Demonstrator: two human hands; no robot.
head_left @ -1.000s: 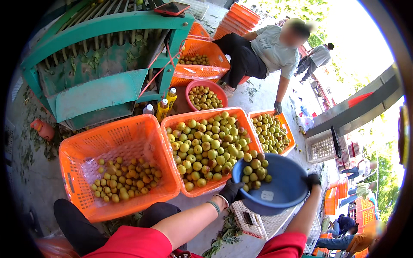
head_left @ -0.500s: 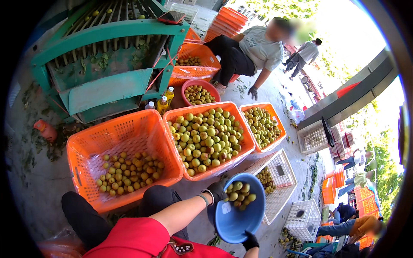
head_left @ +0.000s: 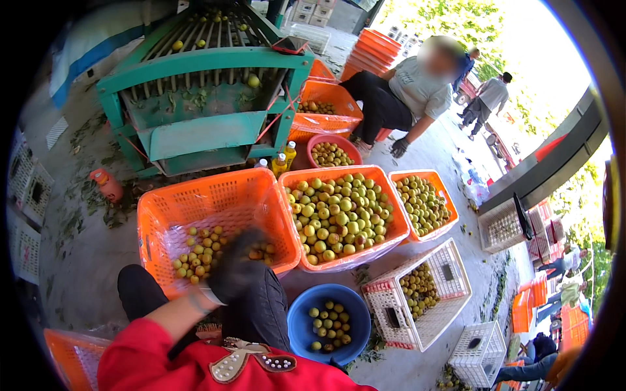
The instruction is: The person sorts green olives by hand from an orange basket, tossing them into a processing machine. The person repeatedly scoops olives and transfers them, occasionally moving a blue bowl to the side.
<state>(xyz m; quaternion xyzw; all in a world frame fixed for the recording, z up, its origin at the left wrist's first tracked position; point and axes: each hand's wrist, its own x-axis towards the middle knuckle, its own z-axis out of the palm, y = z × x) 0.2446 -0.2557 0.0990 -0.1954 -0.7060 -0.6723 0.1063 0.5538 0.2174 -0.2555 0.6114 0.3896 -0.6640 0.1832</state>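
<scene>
My left hand (head_left: 236, 267) wears a dark glove and is smeared by motion over the near right part of the left orange crate (head_left: 208, 182). Round yellow-green fruits (head_left: 195, 260) lie on that crate's plastic liner, partly covered by the hand. A blue basin (head_left: 297, 326) with a layer of similar fruits stands beside my knee. At its near rim, only a dark gloved bit of my right hand (head_left: 338, 365) shows, so its fingers are hidden. Right of the first crate, a second orange crate (head_left: 313, 260) is heaped with fruits.
A third orange crate (head_left: 450, 218) and a tilted white crate (head_left: 450, 300) hold fruits. Beyond are a green roller machine (head_left: 202, 140), yellow bottles (head_left: 280, 166) and a red basin (head_left: 352, 150). A co-worker (head_left: 417, 91) sits near it. An orange bottle (head_left: 106, 186) is at left.
The blue basin has gone from tilted in both hands to lower and upright. My left hand has left its rim and moved left over the crate. The view has shifted too.
</scene>
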